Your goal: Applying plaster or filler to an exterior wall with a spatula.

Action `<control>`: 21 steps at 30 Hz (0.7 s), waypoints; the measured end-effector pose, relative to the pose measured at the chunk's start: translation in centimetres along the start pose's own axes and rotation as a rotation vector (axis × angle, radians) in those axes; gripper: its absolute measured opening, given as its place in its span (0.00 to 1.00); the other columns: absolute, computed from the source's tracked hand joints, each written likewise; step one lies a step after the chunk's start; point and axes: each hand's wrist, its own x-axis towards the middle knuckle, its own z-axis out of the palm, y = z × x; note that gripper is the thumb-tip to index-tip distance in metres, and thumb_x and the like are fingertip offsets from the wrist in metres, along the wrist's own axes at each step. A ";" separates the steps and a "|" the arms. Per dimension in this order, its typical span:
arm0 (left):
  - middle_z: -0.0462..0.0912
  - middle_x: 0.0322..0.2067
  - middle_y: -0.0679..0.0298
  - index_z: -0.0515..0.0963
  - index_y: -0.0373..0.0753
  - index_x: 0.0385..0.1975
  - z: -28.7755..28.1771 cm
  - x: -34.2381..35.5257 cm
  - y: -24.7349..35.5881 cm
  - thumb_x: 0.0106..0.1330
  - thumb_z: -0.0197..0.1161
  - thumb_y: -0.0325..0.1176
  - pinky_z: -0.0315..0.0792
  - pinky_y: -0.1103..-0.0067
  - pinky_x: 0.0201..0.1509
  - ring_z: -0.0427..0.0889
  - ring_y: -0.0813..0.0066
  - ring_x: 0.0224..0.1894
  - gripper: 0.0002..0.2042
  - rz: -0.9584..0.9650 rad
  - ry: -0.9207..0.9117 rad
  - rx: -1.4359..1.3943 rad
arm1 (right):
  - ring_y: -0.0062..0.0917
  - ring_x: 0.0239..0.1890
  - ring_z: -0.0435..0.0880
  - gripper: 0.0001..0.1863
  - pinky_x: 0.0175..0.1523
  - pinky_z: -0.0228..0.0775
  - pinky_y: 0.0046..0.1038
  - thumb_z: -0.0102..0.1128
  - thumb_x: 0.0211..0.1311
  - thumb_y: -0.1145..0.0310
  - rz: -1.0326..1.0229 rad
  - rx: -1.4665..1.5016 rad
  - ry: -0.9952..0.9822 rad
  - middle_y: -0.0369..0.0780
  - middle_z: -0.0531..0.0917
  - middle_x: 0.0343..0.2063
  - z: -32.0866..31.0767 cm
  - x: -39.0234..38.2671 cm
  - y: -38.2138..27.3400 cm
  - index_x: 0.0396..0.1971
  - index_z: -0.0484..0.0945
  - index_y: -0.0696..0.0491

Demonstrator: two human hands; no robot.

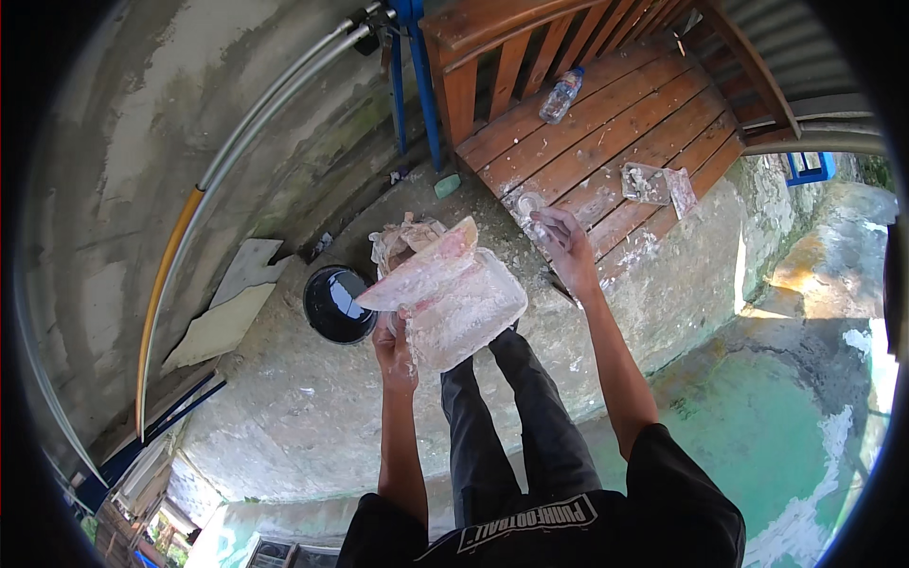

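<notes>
"Well, your left hand [393, 352] is gripping the powder-coated tray [471, 317] at its left side, and you're holding it in front of your legs, between the black bucket [313, 308] and the wooden bench [606, 99]."

"And what is your right hand [570, 251] doing?"

"It's hovering well apart from the left, at the bench corner beside a small clear cup [530, 202]; whether your fingers are pinching that cup, we can't tell."

"How is the tray probably handling for you?"

"Judging by its looks, it's likely feeling light and fairly stiff, with loose powder making its surface slippery. You're supporting it from one side only, so it's probably wanting to tip; holding under the rim, thumb on top, is seeming safer. The pale pointed flap [431, 268] is looking thin, so you're better off not using it as a handle."

"And how is it all looking?"

"The tray is showing a rounded rectangular outline, chalky white and crusted. Pinkish smears are marking the flap, which is overlapping the tray's left part; whether they're joining, the view isn't showing."
</notes>
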 end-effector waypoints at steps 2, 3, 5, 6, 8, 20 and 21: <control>0.77 0.47 0.64 0.70 0.30 0.52 1.3 -0.6 2.2 0.69 0.55 0.35 0.65 0.80 0.54 0.72 0.80 0.47 0.17 -0.051 -0.117 0.041 | 0.33 0.54 0.76 0.26 0.58 0.68 0.29 0.62 0.56 0.74 -0.088 -0.196 -0.065 0.42 0.75 0.53 0.1 -4.4 -10.4 0.55 0.66 0.53; 0.78 0.46 0.64 0.71 0.29 0.51 2.2 -1.2 3.5 0.69 0.55 0.36 0.65 0.80 0.53 0.72 0.81 0.46 0.17 -0.103 -0.207 0.105 | 0.33 0.54 0.76 0.26 0.58 0.68 0.29 0.62 0.56 0.74 -0.108 -0.210 -0.058 0.42 0.75 0.53 0.1 -5.8 -14.2 0.55 0.66 0.53; 0.79 0.41 0.66 0.74 0.31 0.46 4.7 -2.3 5.7 0.69 0.55 0.36 0.65 0.82 0.49 0.71 0.81 0.42 0.14 -0.128 -0.227 0.151 | 0.38 0.55 0.75 0.31 0.60 0.67 0.33 0.67 0.52 0.70 -0.425 -0.663 -0.124 0.42 0.75 0.53 -0.5 -8.5 -19.7 0.57 0.66 0.51; 0.78 0.39 0.67 0.74 0.32 0.45 5.3 -2.7 6.7 0.69 0.56 0.36 0.65 0.81 0.47 0.70 0.81 0.40 0.13 -0.129 -0.333 0.224 | 0.42 0.55 0.73 0.31 0.61 0.65 0.37 0.68 0.50 0.65 -0.425 -0.723 -0.132 0.43 0.76 0.50 -0.5 -9.5 -21.8 0.57 0.68 0.49; 0.75 0.33 0.70 0.75 0.33 0.42 6.9 -4.4 9.6 0.69 0.55 0.37 0.65 0.82 0.42 0.68 0.82 0.35 0.12 -0.023 -0.510 0.398 | 0.42 0.55 0.73 0.29 0.61 0.65 0.38 0.67 0.51 0.62 -0.448 -0.867 -0.185 0.43 0.77 0.48 -1.5 -11.3 -23.8 0.55 0.70 0.49; 0.77 0.49 0.64 0.71 0.34 0.55 10.1 -12.7 19.3 0.71 0.52 0.38 0.69 0.79 0.54 0.76 0.77 0.48 0.18 -0.339 -0.711 -0.081 | 0.39 0.36 0.82 0.18 0.40 0.75 0.38 0.62 0.52 0.66 -0.523 -1.087 0.101 0.43 0.82 0.37 -2.5 -25.0 -33.5 0.45 0.78 0.50; 0.77 0.49 0.63 0.71 0.34 0.54 10.3 -13.4 19.9 0.71 0.52 0.38 0.70 0.78 0.54 0.77 0.75 0.48 0.18 -0.311 -0.645 -0.086 | 0.39 0.36 0.82 0.18 0.40 0.75 0.38 0.62 0.52 0.66 -0.518 -1.096 0.121 0.43 0.82 0.37 -2.4 -25.8 -34.2 0.45 0.78 0.50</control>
